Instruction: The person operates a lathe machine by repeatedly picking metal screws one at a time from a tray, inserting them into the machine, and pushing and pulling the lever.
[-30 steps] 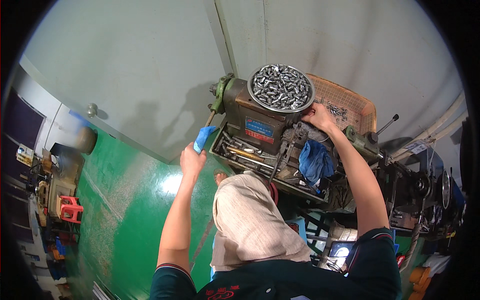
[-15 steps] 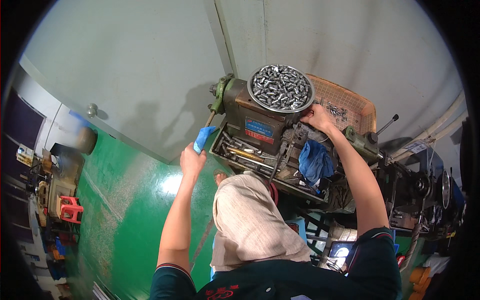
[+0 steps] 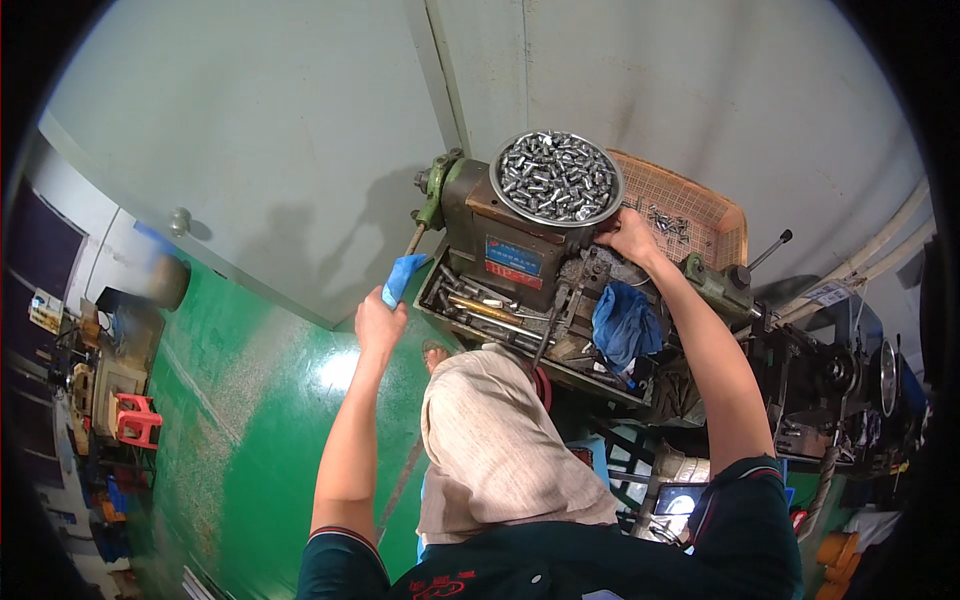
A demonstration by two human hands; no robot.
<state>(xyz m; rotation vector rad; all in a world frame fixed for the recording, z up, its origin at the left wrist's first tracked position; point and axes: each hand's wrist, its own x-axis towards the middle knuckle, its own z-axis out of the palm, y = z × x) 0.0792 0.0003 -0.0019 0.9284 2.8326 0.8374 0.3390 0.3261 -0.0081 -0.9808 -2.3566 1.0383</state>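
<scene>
Head view swung slightly to wearer's right in last half second; whole scene now sits bit further left. Bowl (image 3: pixel 556 223), basket (image 3: pixel 682 190), doorknob (image 3: pixel 180 221), red stool (image 3: pixel 138 420) all nudged left, slightly down. Left hand (image 3: pixel 381 320), blue-wrapped lever (image 3: pixel 403 279), right hand (image 3: pixel 628 236) slid left in view with them.

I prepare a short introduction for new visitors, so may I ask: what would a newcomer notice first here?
Probably the round metal bowl heaped with small shiny pieces, on top of the machine. Next, the blue-wrapped handle at the machine's left, gripped by the left hand. The bright green floor also stands out at lower left.
</scene>
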